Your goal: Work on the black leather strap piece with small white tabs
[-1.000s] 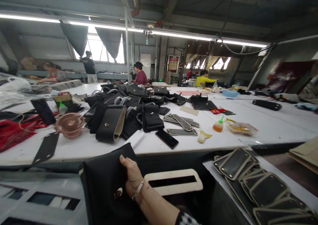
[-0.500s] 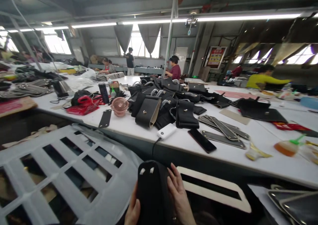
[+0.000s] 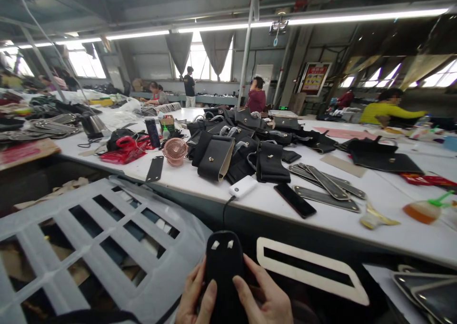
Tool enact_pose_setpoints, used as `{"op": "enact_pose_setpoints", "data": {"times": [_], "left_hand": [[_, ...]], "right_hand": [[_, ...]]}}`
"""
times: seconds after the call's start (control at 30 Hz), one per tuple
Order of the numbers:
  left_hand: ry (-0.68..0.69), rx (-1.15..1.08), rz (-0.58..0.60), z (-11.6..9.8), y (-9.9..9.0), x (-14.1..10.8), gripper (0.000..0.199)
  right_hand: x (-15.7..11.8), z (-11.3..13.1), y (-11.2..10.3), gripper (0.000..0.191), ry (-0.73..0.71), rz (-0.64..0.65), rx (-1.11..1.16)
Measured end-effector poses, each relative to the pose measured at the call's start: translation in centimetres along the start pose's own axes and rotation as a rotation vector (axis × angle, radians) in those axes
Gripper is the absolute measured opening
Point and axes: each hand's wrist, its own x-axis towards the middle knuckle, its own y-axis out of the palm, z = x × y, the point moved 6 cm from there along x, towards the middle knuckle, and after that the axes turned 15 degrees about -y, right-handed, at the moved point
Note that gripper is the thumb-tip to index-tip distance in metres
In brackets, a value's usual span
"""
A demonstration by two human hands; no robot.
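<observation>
Between my two hands is a black bag piece (image 3: 224,276) with a rounded top end and two small pale tabs near that end. My left hand (image 3: 195,295) grips its left edge, thumb on the near face. On the opposite edge my right hand (image 3: 266,293) closes the same way, thumb on the face and fingers behind. The piece's lower end runs out of the picture. Just right of my right hand lies a cream frame-shaped strip (image 3: 310,269) with a long slot, below the table's edge.
A white table (image 3: 200,190) crosses ahead, bearing black bags (image 3: 216,157), a pink fan (image 3: 175,151), a white power bank (image 3: 243,187), a phone (image 3: 294,201), dark strips (image 3: 326,183) and a glue bottle (image 3: 423,210). A grey slotted crate (image 3: 174,262) stands left. People sit farther back.
The black bag piece has turned to face me more squarely and shifted slightly right. Both thumbs now lie on its face; my right fingers have moved from flat along its side to around its edge.
</observation>
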Motion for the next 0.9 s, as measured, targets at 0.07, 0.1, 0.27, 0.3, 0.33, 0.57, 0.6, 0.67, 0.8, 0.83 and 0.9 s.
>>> {"op": "enact_pose_setpoints", "data": {"times": [0.07, 0.1, 0.27, 0.3, 0.33, 0.57, 0.6, 0.67, 0.8, 0.83, 0.9], "left_hand": [[0.107, 0.103, -0.054, -1.1, 0.0, -0.4, 0.043], [0.156, 0.145, -0.075, -1.7, 0.1, -0.7, 0.041], [0.338, 0.240, -0.100, -4.1, 0.9, -1.6, 0.035], [0.356, 0.244, -0.096, -4.4, 1.1, -1.7, 0.035], [0.368, 0.245, -0.094, -4.6, 1.2, -1.7, 0.034], [0.301, 0.206, -0.068, -4.5, 2.0, -1.8, 0.026], [0.284, 0.202, -0.063, -4.4, 2.2, -1.8, 0.026], [0.257, 0.189, -0.062, -4.2, 2.4, -1.8, 0.026], [0.246, 0.159, -0.071, -4.1, 2.8, -1.7, 0.027], [0.243, 0.159, -0.076, -4.2, 2.8, -1.6, 0.029], [0.233, 0.178, -0.088, -4.3, 2.9, -1.4, 0.033]], "right_hand": [[0.0, -0.2, 0.0, 0.050, 0.044, -0.003, 0.025], [0.1, -0.2, -0.1, 0.049, 0.058, -0.007, 0.043], [0.9, 0.5, -0.3, 0.044, 0.104, -0.020, 0.162], [1.0, 0.6, -0.4, 0.043, 0.106, -0.017, 0.173], [1.1, 0.7, -0.4, 0.042, 0.103, -0.014, 0.174], [1.1, 0.6, -0.8, 0.042, 0.079, -0.011, 0.107], [1.1, 0.6, -1.0, 0.043, 0.075, -0.015, 0.091], [1.1, 0.5, -1.2, 0.044, 0.068, -0.022, 0.058], [1.2, 0.2, -1.4, 0.047, 0.064, -0.025, 0.021], [1.2, 0.2, -1.5, 0.047, 0.061, -0.031, 0.017], [1.2, 0.1, -1.5, 0.046, 0.056, -0.046, 0.012]]}}
